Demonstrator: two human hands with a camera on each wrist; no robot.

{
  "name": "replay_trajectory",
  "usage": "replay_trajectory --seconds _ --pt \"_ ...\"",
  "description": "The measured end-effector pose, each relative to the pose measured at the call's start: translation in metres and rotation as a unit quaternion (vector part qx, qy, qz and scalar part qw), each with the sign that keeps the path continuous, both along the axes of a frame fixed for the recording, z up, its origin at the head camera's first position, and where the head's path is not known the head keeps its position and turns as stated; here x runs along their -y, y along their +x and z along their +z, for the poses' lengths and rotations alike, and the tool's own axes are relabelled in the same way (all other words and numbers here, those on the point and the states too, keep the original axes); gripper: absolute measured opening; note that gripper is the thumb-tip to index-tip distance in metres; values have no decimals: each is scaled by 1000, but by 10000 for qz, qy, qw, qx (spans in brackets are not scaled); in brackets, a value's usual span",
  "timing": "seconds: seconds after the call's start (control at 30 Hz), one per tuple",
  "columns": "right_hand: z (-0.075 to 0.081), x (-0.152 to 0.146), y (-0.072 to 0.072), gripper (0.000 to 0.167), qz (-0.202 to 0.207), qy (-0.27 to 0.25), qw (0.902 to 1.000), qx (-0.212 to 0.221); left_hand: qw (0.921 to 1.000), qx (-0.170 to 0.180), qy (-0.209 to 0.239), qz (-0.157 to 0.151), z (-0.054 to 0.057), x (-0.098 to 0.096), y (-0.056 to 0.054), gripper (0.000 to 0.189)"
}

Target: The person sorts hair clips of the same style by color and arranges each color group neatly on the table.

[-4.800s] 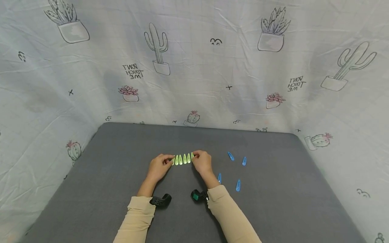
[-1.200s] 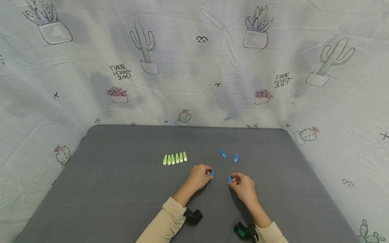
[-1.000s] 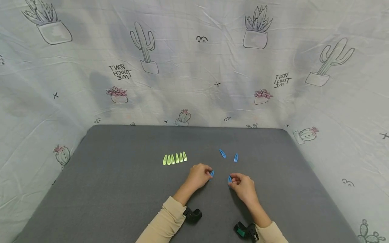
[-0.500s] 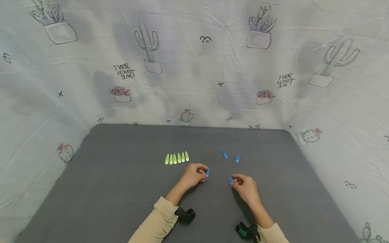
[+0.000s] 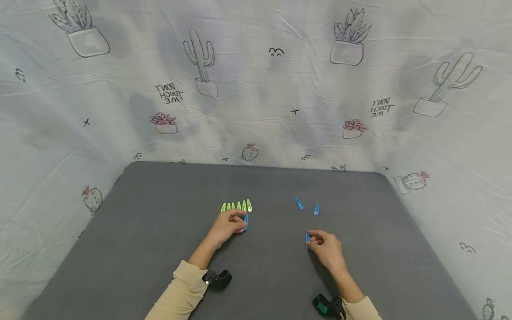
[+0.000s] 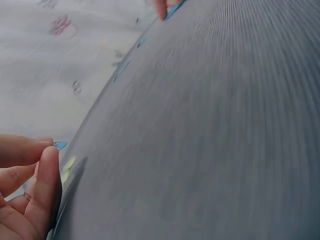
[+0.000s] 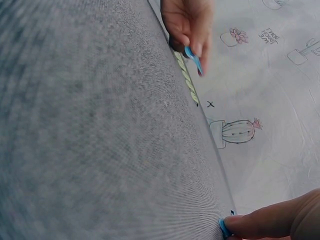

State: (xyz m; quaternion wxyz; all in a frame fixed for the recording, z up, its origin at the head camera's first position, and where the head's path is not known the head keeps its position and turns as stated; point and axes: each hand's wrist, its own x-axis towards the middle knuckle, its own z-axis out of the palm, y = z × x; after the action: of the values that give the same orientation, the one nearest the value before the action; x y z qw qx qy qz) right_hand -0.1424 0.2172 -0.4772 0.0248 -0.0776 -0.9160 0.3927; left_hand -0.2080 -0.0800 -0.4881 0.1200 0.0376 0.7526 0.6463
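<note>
My left hand (image 5: 227, 227) pinches a blue snap hair clip (image 5: 246, 222) between thumb and fingertips. It overlaps the near edge of a row of several yellow-green hair clips (image 5: 244, 205) in the head view. In the left wrist view the held clip sticks out past the fingertips, with a shadow on the cloth below. Further right, my right hand (image 5: 328, 250) pinches another blue hair clip (image 5: 307, 238) close over the table. Two more blue clips lie beyond the right hand, one slanted (image 5: 299, 203) and one nearly upright (image 5: 316, 209).
A grey cloth-covered table (image 5: 264, 275) spreads under both hands. Behind and beside it hangs a white curtain (image 5: 248, 80) printed with cacti. Black camera mounts sit on the left wrist (image 5: 217, 279) and the right wrist (image 5: 329, 306).
Earlier both hands were at the ends of the green row; then each pinched a blue clip on the right. Since then my left hand has carried its clip left towards the row; the right has stayed.
</note>
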Motion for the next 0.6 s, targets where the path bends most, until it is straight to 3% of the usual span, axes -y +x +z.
replay_trajectory --seconds 0.27,0.5,0.6 --pt "-1 -1 -1 30 21 7 10000 90 9973 -1 -440 592 2 31 4 36" --pt "-2 -1 -1 28 22 0 10000 50 9925 -70 -1011 679 4 47 8 36" --pt "-2 -1 -1 28 36 13 10000 27 9863 -176 -1479 712 5 50 10 36"
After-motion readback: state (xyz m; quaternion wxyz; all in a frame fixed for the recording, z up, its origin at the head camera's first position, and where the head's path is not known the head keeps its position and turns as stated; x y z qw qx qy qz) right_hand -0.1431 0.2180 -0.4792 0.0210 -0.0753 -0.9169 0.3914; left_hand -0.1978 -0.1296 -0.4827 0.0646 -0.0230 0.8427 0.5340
